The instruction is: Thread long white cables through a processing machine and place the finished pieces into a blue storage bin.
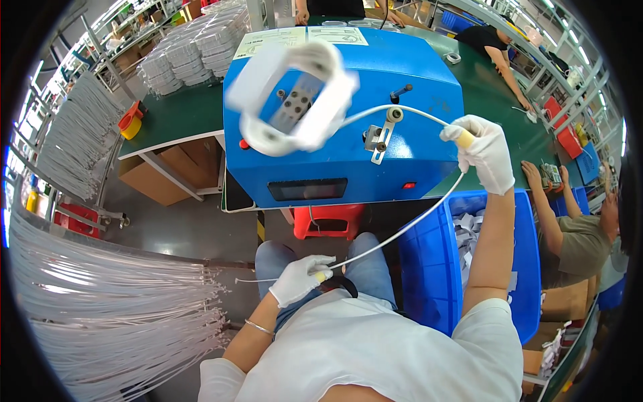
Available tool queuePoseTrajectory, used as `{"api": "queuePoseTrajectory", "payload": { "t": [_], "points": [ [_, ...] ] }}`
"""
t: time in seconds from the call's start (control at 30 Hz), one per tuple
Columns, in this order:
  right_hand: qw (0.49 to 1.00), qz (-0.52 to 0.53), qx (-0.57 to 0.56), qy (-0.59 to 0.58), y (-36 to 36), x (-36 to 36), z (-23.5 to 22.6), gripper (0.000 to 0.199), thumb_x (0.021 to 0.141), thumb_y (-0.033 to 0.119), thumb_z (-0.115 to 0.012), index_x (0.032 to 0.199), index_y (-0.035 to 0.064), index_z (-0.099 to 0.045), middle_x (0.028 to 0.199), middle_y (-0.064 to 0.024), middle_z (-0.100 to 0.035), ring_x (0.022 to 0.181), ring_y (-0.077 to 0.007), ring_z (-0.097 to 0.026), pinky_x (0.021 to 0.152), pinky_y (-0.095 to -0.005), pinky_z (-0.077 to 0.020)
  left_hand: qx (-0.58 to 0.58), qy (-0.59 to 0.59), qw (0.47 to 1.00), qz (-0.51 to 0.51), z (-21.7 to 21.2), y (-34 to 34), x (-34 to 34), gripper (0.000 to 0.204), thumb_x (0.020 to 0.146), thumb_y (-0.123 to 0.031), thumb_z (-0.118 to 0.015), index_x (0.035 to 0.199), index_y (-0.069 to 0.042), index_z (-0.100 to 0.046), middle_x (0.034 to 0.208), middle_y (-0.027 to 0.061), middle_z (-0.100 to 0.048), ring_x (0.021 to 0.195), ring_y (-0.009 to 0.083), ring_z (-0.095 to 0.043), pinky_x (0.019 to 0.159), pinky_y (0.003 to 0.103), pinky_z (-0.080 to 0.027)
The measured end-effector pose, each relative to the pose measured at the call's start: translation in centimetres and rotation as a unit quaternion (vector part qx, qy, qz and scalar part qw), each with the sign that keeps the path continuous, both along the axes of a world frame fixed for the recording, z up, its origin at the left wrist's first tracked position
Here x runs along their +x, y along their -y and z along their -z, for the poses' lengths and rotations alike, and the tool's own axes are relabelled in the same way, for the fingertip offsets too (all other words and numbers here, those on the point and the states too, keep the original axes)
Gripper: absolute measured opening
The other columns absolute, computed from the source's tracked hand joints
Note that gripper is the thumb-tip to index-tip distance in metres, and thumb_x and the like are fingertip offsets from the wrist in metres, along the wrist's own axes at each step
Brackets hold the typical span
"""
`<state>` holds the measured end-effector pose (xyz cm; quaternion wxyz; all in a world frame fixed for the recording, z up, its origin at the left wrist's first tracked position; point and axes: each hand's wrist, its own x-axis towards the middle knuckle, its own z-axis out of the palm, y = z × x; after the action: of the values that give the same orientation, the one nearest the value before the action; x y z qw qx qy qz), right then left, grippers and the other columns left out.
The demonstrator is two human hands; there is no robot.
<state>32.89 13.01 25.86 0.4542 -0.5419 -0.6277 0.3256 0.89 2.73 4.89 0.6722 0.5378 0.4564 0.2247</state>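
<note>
My right hand [483, 155], in a white glove with a yellowish fingertip cover, pinches a white cable [418, 218] to the right of a blue machine [422, 80]. From there the cable arcs left to a white loop [335, 87] at the machine's front, smeared by motion. A metal plate with holes [295, 104] shows inside the loop. Below, the cable hangs down to my lap, where my left hand [299, 280], also gloved, is closed around it. Its thin tail end [244, 280] sticks out to the left of that hand.
Many white cables [114, 288] hang on a rack at the left. A blue bin [429, 268] with white scraps stands beside my right arm. Stacked clear trays [194, 57] and a yellow-and-red tape roll [132, 122] lie on the green bench [171, 137]. Other people work around it.
</note>
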Motion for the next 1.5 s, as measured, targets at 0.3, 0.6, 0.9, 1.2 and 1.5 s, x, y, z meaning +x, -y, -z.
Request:
{"api": "queuePoseTrajectory", "payload": {
  "t": [0.3,0.6,0.9,1.2,1.5],
  "points": [
    [0.999,-0.011,0.014,-0.045,0.1,-0.9,0.0,0.01,0.084,0.009,-0.062,0.081,-0.0011,-0.065,0.074,-0.0064,-0.064,0.042,-0.0046,-0.047,0.039,-0.018,-0.0342,0.058,-0.048,0.997,0.03,0.0,-0.1,0.4,0.031,0.086,-0.003,-0.057,0.117,0.0,-0.06,0.099,0.0079,-0.065,0.087,0.0106,-0.06,0.082,0.025,-0.048],
    [0.997,-0.022,0.027,-0.062,0.5,-1.5,0.1,0.009,0.085,0.005,-0.057,0.082,-0.0003,-0.064,0.074,-0.0055,-0.063,0.042,-0.0041,-0.047,0.038,-0.0177,-0.0337,0.029,0.019,0.995,0.095,-6.1,-4.2,4.0,0.033,0.087,-0.008,-0.059,0.119,-0.001,-0.058,0.097,0.0072,-0.064,0.087,0.0122,-0.06,0.083,0.026,-0.047],
    [0.985,-0.05,0.139,0.094,-0.9,-3.7,-1.1,0.006,0.084,-0.001,-0.059,0.083,-0.0015,-0.064,0.077,-0.0044,-0.062,0.06,-0.0058,-0.053,0.054,-0.0177,-0.0415,0.306,-0.09,0.922,0.22,-16.0,-7.6,1.5,0.036,0.085,-0.014,-0.065,0.119,-0.005,-0.06,0.104,0.0123,-0.067,0.093,0.0188,-0.064,0.083,0.029,-0.05],
    [0.878,-0.037,0.37,0.302,-5.9,-3.5,-4.3,0.004,0.08,0.001,-0.064,0.084,0.0008,-0.065,0.079,-0.0069,-0.063,0.072,-0.0138,-0.059,0.066,-0.0246,-0.047,0.421,-0.145,0.896,0.004,-28.8,-9.9,-5.4,0.018,0.083,-0.001,-0.062,0.101,0.0,-0.068,0.091,0.0041,-0.068,0.077,0.0089,-0.06,0.067,0.023,-0.05],
    [0.86,0.007,0.358,0.364,-5.1,-2.6,-5.1,0.004,0.082,0.007,-0.064,0.082,0.0029,-0.065,0.072,-0.0091,-0.059,0.061,-0.0143,-0.055,0.058,-0.0262,-0.0433,0.305,-0.068,0.943,0.117,-27.7,-9.6,-5.2,0.017,0.088,-0.009,-0.061,0.099,0.001,-0.068,0.089,0.0056,-0.068,0.063,0.0074,-0.058,0.06,0.022,-0.05]
  ]
}}
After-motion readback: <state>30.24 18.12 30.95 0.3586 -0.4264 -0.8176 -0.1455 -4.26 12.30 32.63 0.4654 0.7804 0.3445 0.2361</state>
